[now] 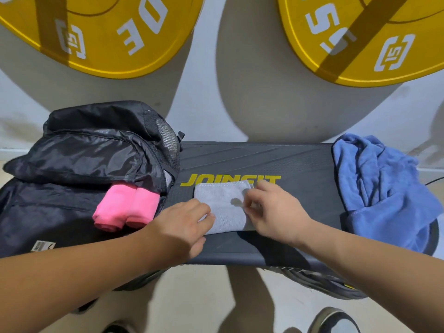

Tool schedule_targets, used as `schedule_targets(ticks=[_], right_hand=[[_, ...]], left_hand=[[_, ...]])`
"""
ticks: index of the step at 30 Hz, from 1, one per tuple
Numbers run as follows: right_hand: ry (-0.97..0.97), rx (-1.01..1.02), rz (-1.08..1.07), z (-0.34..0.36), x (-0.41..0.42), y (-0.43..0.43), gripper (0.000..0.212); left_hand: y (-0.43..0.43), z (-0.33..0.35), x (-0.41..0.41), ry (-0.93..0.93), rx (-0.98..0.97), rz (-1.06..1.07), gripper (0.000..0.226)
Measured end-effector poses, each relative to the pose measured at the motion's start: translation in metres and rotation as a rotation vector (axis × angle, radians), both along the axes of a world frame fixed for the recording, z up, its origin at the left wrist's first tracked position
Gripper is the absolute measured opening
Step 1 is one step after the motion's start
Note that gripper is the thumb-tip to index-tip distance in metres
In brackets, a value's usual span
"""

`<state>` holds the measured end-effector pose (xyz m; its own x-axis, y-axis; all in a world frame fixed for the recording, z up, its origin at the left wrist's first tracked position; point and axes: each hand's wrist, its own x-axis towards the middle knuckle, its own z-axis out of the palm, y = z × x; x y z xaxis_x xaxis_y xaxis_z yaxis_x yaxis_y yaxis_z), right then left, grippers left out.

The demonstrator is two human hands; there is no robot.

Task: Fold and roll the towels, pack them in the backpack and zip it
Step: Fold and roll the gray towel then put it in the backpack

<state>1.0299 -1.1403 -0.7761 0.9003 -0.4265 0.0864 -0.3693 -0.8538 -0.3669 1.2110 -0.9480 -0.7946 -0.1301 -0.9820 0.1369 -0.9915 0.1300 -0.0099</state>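
Observation:
A small grey towel (222,200), folded flat, lies in the middle of a black step platform (288,164). My left hand (185,224) rests on the towel's near left corner, fingers curled down onto the cloth. My right hand (271,210) pinches the towel's right edge between thumb and fingers. A black backpack (79,164) lies open on the left end of the platform. Two rolled pink towels (127,207) stick out of its opening. A crumpled blue towel (382,188) sits in a heap on the right end.
Two big yellow weight plates (101,37) (374,44) lean against the white wall behind the platform. My shoes (334,320) show on the pale floor below. A dark cable (432,181) runs off at the far right.

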Motion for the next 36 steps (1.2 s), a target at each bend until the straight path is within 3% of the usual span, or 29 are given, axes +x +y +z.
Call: schedule_targets(ticks=[2,7,12,15,18,19,21,23,25,27,31,36], right_hand=[[-0.049,-0.252,0.188,-0.001,-0.006,0.005,0.020],[0.074,-0.414,0.276,-0.007,-0.016,0.000,0.043],[0.119,0.091,0.058,0.004,-0.004,0.001,0.041],[0.188,0.391,-0.072,0.013,0.003,-0.001,0.023],[0.166,0.529,-0.148,0.011,0.005,-0.003,0.013],[0.163,0.503,-0.168,0.008,0.006,-0.004,0.008],[0.187,0.418,-0.190,0.003,0.010,-0.003,0.017],[0.196,0.399,-0.216,-0.002,0.014,-0.004,0.026],[0.157,0.399,-0.238,-0.005,0.018,-0.005,0.020],[0.097,0.400,-0.278,-0.005,0.021,-0.008,0.014],[-0.011,0.450,-0.393,0.001,0.024,-0.010,0.029],[-0.059,0.427,-0.552,0.011,0.019,-0.008,0.051]], left_hand=[[0.001,0.000,0.002,-0.020,0.012,0.015,0.043],[-0.002,0.004,0.009,0.084,0.036,0.115,0.042],[-0.008,0.013,0.017,0.488,0.098,0.302,0.041],[-0.008,0.022,0.013,0.851,0.134,0.486,0.023],[-0.011,0.017,0.010,1.085,0.161,0.650,0.017],[-0.012,0.015,0.012,1.088,0.135,0.690,0.015],[-0.015,0.016,0.018,0.877,0.023,0.630,0.013],[-0.017,0.019,0.022,0.546,-0.069,0.344,0.014],[-0.019,0.018,0.020,0.353,-0.043,0.129,0.015],[-0.019,0.015,0.019,0.282,0.045,0.135,0.029],[-0.024,0.014,0.019,0.188,0.230,0.239,0.055],[-0.033,0.018,0.018,0.127,0.262,0.310,0.047]])
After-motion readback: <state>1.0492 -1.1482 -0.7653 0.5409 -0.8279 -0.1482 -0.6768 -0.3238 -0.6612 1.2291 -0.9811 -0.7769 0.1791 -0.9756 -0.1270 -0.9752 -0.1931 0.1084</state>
